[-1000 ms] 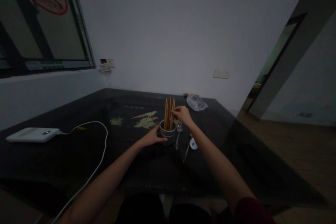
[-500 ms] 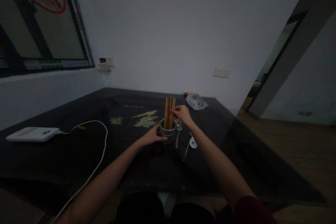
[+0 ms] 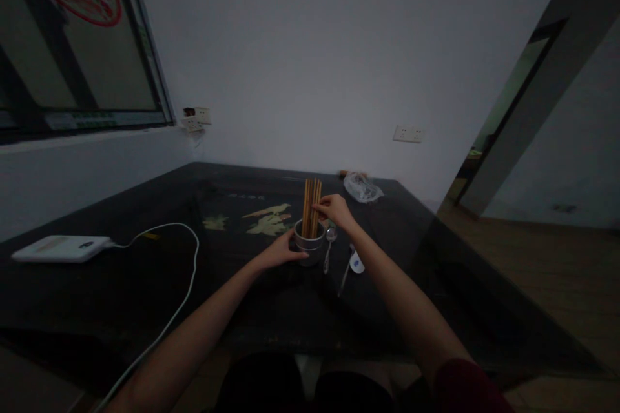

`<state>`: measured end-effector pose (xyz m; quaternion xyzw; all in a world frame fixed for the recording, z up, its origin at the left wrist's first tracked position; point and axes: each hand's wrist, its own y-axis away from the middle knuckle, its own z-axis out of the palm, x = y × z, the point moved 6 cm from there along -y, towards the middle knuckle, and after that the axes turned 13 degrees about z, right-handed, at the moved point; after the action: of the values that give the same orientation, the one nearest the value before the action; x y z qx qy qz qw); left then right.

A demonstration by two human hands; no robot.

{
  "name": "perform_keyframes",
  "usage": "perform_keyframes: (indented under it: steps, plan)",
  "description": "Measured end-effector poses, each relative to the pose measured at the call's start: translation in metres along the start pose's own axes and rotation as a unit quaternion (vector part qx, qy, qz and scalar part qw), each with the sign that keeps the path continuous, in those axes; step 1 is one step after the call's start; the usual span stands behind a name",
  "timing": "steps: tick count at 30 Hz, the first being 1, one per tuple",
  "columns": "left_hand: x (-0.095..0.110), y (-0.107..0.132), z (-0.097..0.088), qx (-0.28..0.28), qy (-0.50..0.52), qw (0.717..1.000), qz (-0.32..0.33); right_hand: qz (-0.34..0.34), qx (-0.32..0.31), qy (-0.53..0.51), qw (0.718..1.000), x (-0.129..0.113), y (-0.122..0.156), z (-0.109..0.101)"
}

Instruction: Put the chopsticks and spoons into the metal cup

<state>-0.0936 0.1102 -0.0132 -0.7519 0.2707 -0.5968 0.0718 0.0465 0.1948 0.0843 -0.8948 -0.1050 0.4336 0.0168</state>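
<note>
A round metal holder (image 3: 310, 244) stands upright on the dark table, with several wooden chopsticks (image 3: 307, 208) rising out of it. My left hand (image 3: 283, 250) is wrapped around the holder's left side, its thumb across the front. Above the rim, my right hand (image 3: 335, 210) pinches at the chopsticks from the right; how many are between the fingers is unclear. Just right of the holder lies a metal spoon (image 3: 329, 246). Farther right, near my right forearm, are a second slim metal utensil (image 3: 345, 274) and a white spoon-like piece with a blue mark (image 3: 357, 262).
A white power bank (image 3: 62, 248) lies at the table's left, its white cable (image 3: 194, 264) curving toward me past my left arm. A crumpled clear plastic bag (image 3: 361, 188) rests at the back edge by the wall. The dark tabletop (image 3: 271, 322) carries a pale printed picture.
My right hand has shifted slightly left, and the chopsticks at its fingers now stand closer to the rest of the bundle. My left hand keeps its hold on the metal holder.
</note>
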Motion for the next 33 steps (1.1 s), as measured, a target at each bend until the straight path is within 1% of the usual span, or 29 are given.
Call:
perform_keyframes:
  steps: [5,9,17,21,28,33]
  plan:
    - [0.002,0.001,0.001,0.007,0.021,1.000,-0.005,-0.005,0.002,-0.018,1.000,0.000,-0.001,0.000]
    - [0.000,0.001,0.001,0.007,0.036,0.999,0.001,-0.011,-0.009,-0.037,0.999,-0.001,-0.002,0.003]
    - [0.001,0.000,0.001,-0.004,0.024,1.000,0.006,0.019,-0.059,-0.109,0.992,0.002,-0.007,0.012]
    - [0.002,0.000,0.002,-0.013,0.022,1.000,0.001,0.014,-0.082,-0.145,0.986,0.002,-0.005,0.012]
    - [-0.005,0.000,-0.001,-0.012,0.036,0.999,0.000,0.009,-0.058,-0.141,0.988,0.003,-0.004,0.009]
    - [-0.004,0.001,0.000,-0.027,0.040,0.999,-0.003,0.011,-0.075,-0.152,0.985,0.002,-0.004,0.012]
